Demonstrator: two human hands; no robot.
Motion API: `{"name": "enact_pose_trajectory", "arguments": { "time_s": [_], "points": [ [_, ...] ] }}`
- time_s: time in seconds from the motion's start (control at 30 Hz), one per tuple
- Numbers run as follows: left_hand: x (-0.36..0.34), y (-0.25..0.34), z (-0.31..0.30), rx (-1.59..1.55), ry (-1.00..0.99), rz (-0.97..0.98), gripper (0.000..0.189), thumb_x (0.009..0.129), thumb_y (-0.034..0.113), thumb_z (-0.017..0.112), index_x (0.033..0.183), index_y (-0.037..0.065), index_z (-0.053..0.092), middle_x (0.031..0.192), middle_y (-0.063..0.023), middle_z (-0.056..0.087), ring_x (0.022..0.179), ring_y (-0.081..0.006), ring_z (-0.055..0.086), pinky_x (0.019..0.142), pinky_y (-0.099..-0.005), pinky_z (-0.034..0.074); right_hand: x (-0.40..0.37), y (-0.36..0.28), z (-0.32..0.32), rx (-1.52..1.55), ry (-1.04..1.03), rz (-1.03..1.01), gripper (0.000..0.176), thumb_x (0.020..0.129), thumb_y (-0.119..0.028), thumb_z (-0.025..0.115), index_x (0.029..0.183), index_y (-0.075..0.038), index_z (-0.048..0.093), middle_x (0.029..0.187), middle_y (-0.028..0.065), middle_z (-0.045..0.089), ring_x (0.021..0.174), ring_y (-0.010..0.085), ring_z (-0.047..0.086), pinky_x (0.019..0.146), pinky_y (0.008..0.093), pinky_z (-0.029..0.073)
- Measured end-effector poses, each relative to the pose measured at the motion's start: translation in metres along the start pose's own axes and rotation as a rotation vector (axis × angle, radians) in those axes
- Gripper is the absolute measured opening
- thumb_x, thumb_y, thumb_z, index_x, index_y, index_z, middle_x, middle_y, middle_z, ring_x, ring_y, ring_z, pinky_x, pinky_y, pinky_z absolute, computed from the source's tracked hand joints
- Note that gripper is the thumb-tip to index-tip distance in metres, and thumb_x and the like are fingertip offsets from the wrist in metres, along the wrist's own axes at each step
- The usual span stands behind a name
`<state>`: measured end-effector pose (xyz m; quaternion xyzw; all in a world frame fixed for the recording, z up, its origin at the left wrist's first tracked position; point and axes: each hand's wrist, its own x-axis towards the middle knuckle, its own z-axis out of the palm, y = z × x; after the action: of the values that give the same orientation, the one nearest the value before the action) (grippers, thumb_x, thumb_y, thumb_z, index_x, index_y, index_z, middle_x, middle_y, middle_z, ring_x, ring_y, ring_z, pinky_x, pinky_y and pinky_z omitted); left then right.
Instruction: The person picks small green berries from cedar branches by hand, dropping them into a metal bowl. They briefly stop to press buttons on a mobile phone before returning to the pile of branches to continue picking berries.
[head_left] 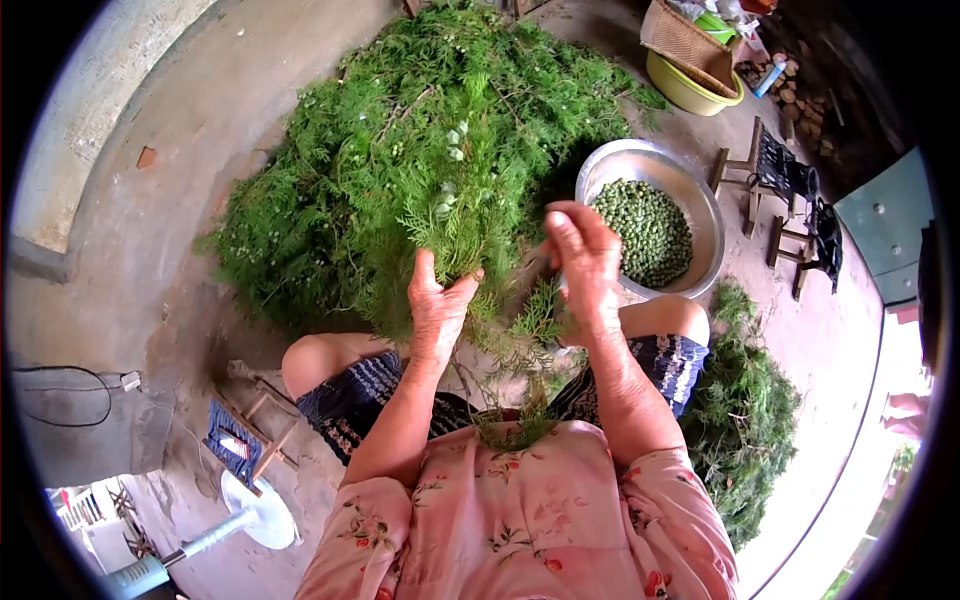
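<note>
My left hand point(440, 300) is closed around a leafy green branch point(465, 215) that carries a few pale green cones. The branch's lower end hangs over my lap. To the right, my right hand point(585, 250) is raised near the left rim of a metal basin point(708, 235), its fingers curled together; whether something small is between them is hidden. Many round green cones point(645, 232) lie inside the basin. Beyond my hands spreads a large heap of green branches point(350, 170).
Another pile of branches point(740, 420) lies at my right. A yellow basin point(690, 95) with a wicker basket point(690, 42) is at the back right, near small stools point(765, 170). At lower left are a stool point(245, 440) and a white round-based stand point(265, 510).
</note>
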<state>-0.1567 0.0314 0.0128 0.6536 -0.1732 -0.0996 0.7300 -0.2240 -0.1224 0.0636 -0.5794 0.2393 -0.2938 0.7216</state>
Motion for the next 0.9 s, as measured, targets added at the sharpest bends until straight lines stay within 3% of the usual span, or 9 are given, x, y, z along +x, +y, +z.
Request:
{"name": "enact_pose_trajectory", "arguments": {
  "time_s": [0.1,0.17,0.23,0.4,0.6,0.7,0.73,0.83,0.9],
  "points": [
    [-0.001,0.005,0.01,0.03,0.019,0.028,0.035,0.072,-0.009,0.063,0.102,0.003,0.049,0.096,-0.0016,0.056,0.085,-0.009,0.052,0.073,-0.0232,0.045,-0.005,-0.007,0.018,-0.198,-0.223,0.143,0.03,0.081,-0.024,0.065,0.093,0.003,0.061,0.07,0.004,0.059,0.055,0.0091,0.051,0.05,0.0226,0.042],
    [-0.001,0.009,0.012,0.152,-0.009,0.089,0.038,0.072,-0.009,0.064,0.105,0.003,0.05,0.098,-0.0023,0.056,0.084,-0.0093,0.052,0.073,-0.0238,0.046,-0.005,0.006,0.027,-0.023,-0.251,0.238,0.024,0.081,-0.021,0.066,0.087,0.001,0.062,0.067,0.0027,0.059,0.055,0.007,0.05,0.048,0.0208,0.04],
    [-0.004,0.016,0.016,-0.124,-0.12,-0.108,0.042,0.071,-0.01,0.064,0.108,0.003,0.049,0.099,-0.0031,0.056,0.086,-0.0106,0.053,0.073,-0.0242,0.047,-0.004,0.015,0.025,0.178,-0.302,0.287,0.016,0.081,-0.016,0.065,0.083,-0.001,0.062,0.068,0.0017,0.06,0.054,0.005,0.051,0.046,0.0188,0.039],
    [-0.002,0.018,0.004,-0.347,-0.037,-0.442,0.035,0.078,0.03,0.068,0.098,0.004,0.059,0.093,-0.0032,0.06,0.082,-0.0121,0.054,0.074,-0.0264,0.042,-0.016,0.01,0.026,0.275,-0.138,0.243,0.009,0.082,-0.009,0.063,0.075,-0.003,0.06,0.069,0.0015,0.062,0.053,0.0056,0.053,0.045,0.0187,0.038],
    [0.002,0.006,0.003,-0.205,-0.003,-0.271,0.035,0.079,0.014,0.064,0.11,0.005,0.051,0.094,-0.0044,0.057,0.084,-0.0127,0.051,0.072,-0.0272,0.041,-0.023,0.034,0.019,0.263,-0.123,0.199,0.011,0.08,-0.011,0.065,0.071,-0.007,0.061,0.065,0.0046,0.063,0.052,0.0091,0.054,0.045,0.0211,0.041],
    [0.001,0.027,0.008,0.083,-0.012,-0.169,0.035,0.079,0.011,0.062,0.112,0.006,0.05,0.099,-0.0031,0.054,0.089,-0.0126,0.049,0.079,-0.0258,0.038,-0.025,0.023,0.016,0.218,-0.115,0.234,0.01,0.081,-0.009,0.063,0.071,-0.007,0.061,0.063,0.0033,0.061,0.053,0.0105,0.056,0.047,0.0232,0.043],
    [0.003,0.017,0.006,-0.02,-0.032,-0.201,0.033,0.081,0.011,0.061,0.111,0.006,0.051,0.102,-0.0036,0.054,0.092,-0.0129,0.049,0.082,-0.0257,0.038,-0.025,0.021,0.019,0.225,-0.09,0.254,0.023,0.079,-0.012,0.067,0.061,-0.009,0.053,0.059,-0.0015,0.056,0.057,0.0077,0.058,0.047,0.0208,0.043],
    [-0.002,0.013,0.003,-0.141,-0.095,-0.206,0.035,0.08,0.007,0.06,0.113,0.005,0.049,0.105,-0.0036,0.053,0.094,-0.0139,0.049,0.085,-0.0278,0.038,-0.023,0.029,0.021,0.142,-0.113,0.16,0.023,0.081,-0.007,0.064,0.06,-0.006,0.054,0.059,-0.0036,0.051,0.052,0.0039,0.045,0.046,0.0218,0.037],
    [-0.009,0.027,0.009,-0.186,-0.047,-0.283,0.034,0.077,0.004,0.059,0.109,0.004,0.049,0.1,-0.0029,0.054,0.089,-0.013,0.049,0.08,-0.0266,0.04,-0.015,0.047,0.025,0.221,-0.149,0.035,0.03,0.08,-0.002,0.063,0.056,-0.007,0.045,0.055,-0.0081,0.035,0.053,0.002,0.033,0.048,0.0209,0.031]
  ]
}}
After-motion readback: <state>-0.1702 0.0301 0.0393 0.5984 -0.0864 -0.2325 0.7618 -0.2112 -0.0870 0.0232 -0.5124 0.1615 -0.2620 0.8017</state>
